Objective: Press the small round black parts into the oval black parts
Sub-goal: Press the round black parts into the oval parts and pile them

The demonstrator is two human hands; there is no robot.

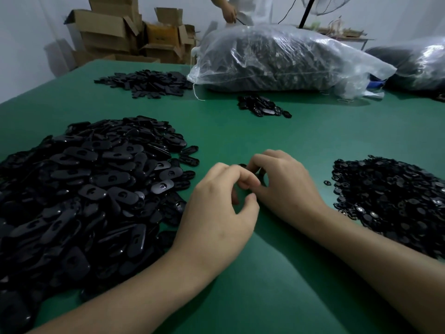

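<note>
Resting on the green table [265, 273], the left hand [216, 213] and the right hand [286, 186] are seen close together, their curled fingertips meeting. A black part [242, 166] is pinched between the fingers of both hands. Only slivers of it are shown around the fingertips, so whether it is oval or round cannot be told. The large heap of oval black parts [79, 196] is spread just to the left of the left hand, its nearest pieces close beside the wrist. The heap of small round black parts [390, 203] lies to the right of the right hand, a little apart from it, with one stray round part [326, 182] between heap and hand. Beyond the hands, well apart, a small pile of glossy black pieces [262, 106] is set, and farther beyond it clear plastic bags [277, 56] filled with dark pieces. Beyond and to the left of the left hand a flat pile of matte black pieces [147, 83] is laid, with cardboard boxes [108, 32] behind the table.
</note>
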